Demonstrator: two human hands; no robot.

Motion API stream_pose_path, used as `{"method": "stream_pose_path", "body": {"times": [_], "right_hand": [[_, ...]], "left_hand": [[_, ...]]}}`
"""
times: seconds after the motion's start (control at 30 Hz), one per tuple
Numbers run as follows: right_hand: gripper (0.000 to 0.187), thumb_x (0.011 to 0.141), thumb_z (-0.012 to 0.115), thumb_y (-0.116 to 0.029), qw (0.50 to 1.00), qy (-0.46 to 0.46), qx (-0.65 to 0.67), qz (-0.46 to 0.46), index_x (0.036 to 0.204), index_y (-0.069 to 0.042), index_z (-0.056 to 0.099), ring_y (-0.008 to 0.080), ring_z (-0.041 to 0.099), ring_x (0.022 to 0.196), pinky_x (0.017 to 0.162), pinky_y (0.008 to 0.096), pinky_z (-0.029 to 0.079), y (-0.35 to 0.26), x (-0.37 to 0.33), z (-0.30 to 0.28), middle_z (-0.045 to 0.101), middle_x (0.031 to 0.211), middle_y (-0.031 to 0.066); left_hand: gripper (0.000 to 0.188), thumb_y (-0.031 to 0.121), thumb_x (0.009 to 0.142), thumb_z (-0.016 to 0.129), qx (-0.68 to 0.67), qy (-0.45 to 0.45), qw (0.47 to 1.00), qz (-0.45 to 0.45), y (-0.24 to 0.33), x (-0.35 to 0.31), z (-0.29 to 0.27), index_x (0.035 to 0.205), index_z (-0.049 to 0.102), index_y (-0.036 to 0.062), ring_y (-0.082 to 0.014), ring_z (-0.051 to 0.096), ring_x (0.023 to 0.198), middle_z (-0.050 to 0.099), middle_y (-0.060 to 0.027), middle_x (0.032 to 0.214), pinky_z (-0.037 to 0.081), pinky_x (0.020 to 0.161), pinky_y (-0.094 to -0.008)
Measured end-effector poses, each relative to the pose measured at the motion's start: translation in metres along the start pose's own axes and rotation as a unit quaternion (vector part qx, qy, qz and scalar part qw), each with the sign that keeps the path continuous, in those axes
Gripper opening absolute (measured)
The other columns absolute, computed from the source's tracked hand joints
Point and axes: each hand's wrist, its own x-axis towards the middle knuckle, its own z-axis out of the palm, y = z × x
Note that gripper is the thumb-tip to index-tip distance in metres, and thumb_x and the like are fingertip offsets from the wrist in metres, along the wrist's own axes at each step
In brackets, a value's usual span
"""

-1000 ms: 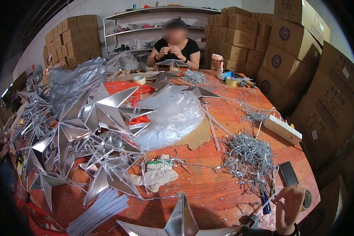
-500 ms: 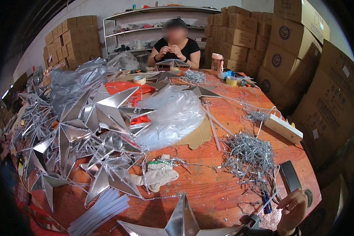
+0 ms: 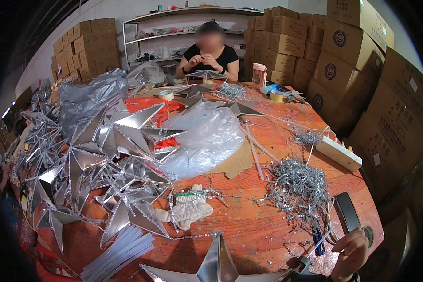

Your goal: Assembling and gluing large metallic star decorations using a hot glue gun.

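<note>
At the lower right my right hand (image 3: pixel 350 254) is closed, its fingers curled in; what they hold, if anything, is hidden. Just left of it sits a dark glue gun (image 3: pixel 301 267), partly cut off by the lower edge, with a pale glue stick (image 3: pixel 320 244) slanting out of it toward the fingers. The gun's nose end lies by the right point of a silver metal star (image 3: pixel 217 263) at the bottom middle. My left hand is out of view. A blue-handled tool (image 3: pixel 319 242) and a dark phone (image 3: pixel 347 211) lie beyond my right hand.
A tangle of silver bead chain (image 3: pixel 298 185) and a white power strip (image 3: pixel 338 152) lie right. Finished-looking stars (image 3: pixel 122 136) pile up left. Pale glue sticks (image 3: pixel 120 254), a glove (image 3: pixel 190 209) and a clear plastic bag (image 3: pixel 204 141) are nearer the middle. A person (image 3: pixel 211 54) sits opposite.
My right hand has shifted very slightly, its fingers a little lower. The person opposite has moved their hands a bit. The star and the glue gun look about the same.
</note>
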Motion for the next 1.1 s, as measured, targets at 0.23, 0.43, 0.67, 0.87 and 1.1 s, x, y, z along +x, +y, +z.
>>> {"method": "stream_pose_path", "body": {"times": [0.23,0.43,0.67,0.87,1.1], "right_hand": [[0.012,0.081,0.053,-0.009,0.997,-0.027,0.017,-0.073,0.083,0.000,0.045,0.0218,0.048,0.065,0.061,0.0310,0.039,-0.007,0.004,-0.007,0.048,0.072,0.0124],[0.014,0.081,0.055,-0.011,0.995,-0.020,-0.052,0.086,0.081,-0.001,0.045,0.0218,0.048,0.066,0.061,0.0313,0.039,-0.038,0.007,0.000,0.050,0.072,0.0125],[0.015,0.080,0.056,-0.010,0.995,-0.054,-0.061,0.049,0.084,0.000,0.045,0.0211,0.047,0.065,0.061,0.0317,0.039,-0.032,0.003,-0.008,0.052,0.076,0.0135],[0.013,0.083,0.052,-0.010,0.998,0.003,-0.028,0.060,0.085,0.000,0.044,0.0213,0.047,0.066,0.062,0.0314,0.039,-0.028,0.001,-0.001,0.049,0.074,0.0132],[0.012,0.083,0.051,-0.009,0.997,-0.009,-0.015,0.075,0.087,0.000,0.043,0.0208,0.046,0.068,0.063,0.0304,0.038,-0.028,-0.003,-0.003,0.048,0.076,0.0134]], "left_hand": [[0.024,0.015,0.093,0.042,0.001,-0.012,1.000,-0.003,0.004,0.001,-0.001,0.078,0.053,-0.0013,-0.0165,0.043,0.053,0.046,-0.0065,0.060,0.035,0.053,-0.0304],[0.024,0.015,0.092,0.042,0.015,-0.006,1.000,-0.006,0.002,0.000,0.000,0.080,0.054,-0.0016,-0.0164,0.043,0.053,0.046,-0.0065,0.059,0.036,0.053,-0.0306],[0.023,0.015,0.093,0.043,-0.002,-0.003,1.000,0.005,-0.002,0.000,-0.001,0.087,0.056,-0.0023,-0.0151,0.042,0.052,0.045,-0.0053,0.059,0.036,0.052,-0.0296],[0.024,0.017,0.093,0.043,-0.005,0.002,1.000,0.002,-0.003,0.000,0.000,0.085,0.056,-0.0023,-0.0151,0.041,0.051,0.045,-0.0053,0.059,0.036,0.051,-0.0294],[0.027,0.019,0.093,0.044,-0.007,0.015,1.000,0.018,0.001,0.001,0.002,0.081,0.055,-0.0017,-0.0153,0.040,0.051,0.044,-0.0052,0.059,0.037,0.053,-0.0303]]}}
